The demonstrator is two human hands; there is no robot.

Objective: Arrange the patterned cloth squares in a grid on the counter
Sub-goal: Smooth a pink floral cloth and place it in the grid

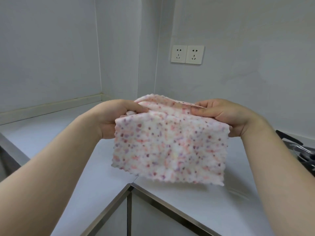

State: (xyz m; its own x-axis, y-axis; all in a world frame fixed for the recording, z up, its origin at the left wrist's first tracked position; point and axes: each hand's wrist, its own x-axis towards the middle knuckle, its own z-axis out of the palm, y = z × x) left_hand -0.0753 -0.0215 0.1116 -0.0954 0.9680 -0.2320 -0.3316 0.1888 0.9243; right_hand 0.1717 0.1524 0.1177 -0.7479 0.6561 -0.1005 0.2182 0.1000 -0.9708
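dark metal utensils (301, 150) at the right edge are cut off and hard to make out. how many layers the patterned cloth (167, 147) has is unclear. it is fluffy, white with pink and purple speckles and scalloped edges. it hangs above the smooth pale counter (71, 150) corner, with the left hand (115, 116) and right hand (226, 114) each pinching its top edge.

kitchen corner, white L-shaped counter (95, 160) with steel edge, twin wall sockets (187, 54) upper centre, cookware (301, 150) far right
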